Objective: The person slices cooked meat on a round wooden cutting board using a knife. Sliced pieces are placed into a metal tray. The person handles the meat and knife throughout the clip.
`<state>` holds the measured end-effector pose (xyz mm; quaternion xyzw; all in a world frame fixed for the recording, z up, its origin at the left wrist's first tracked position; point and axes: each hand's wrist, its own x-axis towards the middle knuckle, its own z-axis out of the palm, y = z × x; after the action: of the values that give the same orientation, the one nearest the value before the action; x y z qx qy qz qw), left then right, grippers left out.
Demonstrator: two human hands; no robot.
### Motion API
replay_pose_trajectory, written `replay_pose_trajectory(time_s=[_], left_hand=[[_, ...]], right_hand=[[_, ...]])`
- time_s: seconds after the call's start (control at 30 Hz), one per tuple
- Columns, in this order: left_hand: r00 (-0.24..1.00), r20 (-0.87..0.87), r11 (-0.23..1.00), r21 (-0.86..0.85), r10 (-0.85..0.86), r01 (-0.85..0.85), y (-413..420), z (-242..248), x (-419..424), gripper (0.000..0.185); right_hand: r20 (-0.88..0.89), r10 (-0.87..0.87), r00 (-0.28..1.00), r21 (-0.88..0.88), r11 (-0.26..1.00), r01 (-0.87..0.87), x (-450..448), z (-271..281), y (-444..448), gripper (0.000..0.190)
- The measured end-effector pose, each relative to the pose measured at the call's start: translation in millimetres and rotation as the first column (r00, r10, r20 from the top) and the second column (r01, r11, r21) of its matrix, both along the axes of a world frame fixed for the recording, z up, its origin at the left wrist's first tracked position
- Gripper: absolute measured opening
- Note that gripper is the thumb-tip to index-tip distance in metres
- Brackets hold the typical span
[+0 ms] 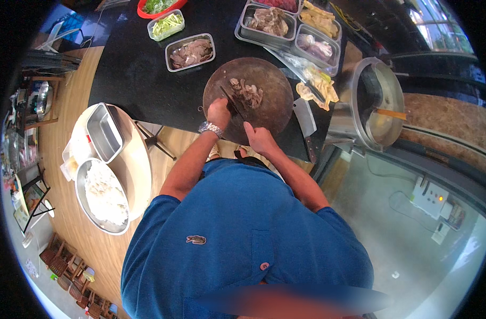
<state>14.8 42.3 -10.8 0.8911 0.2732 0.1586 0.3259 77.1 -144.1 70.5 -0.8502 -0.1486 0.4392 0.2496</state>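
Observation:
On a round wooden chopping board (272, 119), a dark knife blade (233, 101) is seen nearly edge-on. My right hand (261, 138) grips this knife at its near end, and the handle is hidden in the fist. Just left of the blade, my left hand (219, 114) rests on the board with its fingers curled under. Whether those fingers hold anything is hidden. A small pile of chopped cooked meat (249, 95) lies right of the blade. Beyond the board stands a metal tray of sliced meat (191, 54).
A cleaver (304, 117) lies right of the board, near a long knife (314, 92) on plastic wrapping. Steel containers (269, 38) of meat stand behind. A large divided pot (358, 103) is at the right. A round table (141, 175) at left bears a bowl of white noodles (105, 195).

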Motion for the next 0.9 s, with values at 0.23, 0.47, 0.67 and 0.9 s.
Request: replay_pose_trajectory(time_s=[0.23,0.47,0.67,0.9], left_hand=[[0.999,0.012,1.0,0.001,-0.03,0.03,0,-3,-2,0.013],[0.999,0.03,1.0,-0.016,0.022,-0.022,-1,-5,-1,0.017],[0.997,-0.07,0.999,0.027,0.037,-0.035,-5,1,-4,0.013],[1.0,0.008,1.0,0.008,-0.013,0.013,-2,2,-5,0.006]], right_hand=[[0.055,0.052,0.997,0.008,0.999,-0.052,0,-5,-1,0.076],[0.113,0.003,0.994,0.046,0.999,-0.008,22,-37,45,0.076],[0.095,0.052,0.994,0.095,0.994,-0.061,18,-13,0,0.078],[0.033,0.081,0.996,0.011,0.997,-0.082,-5,7,-44,0.074]])
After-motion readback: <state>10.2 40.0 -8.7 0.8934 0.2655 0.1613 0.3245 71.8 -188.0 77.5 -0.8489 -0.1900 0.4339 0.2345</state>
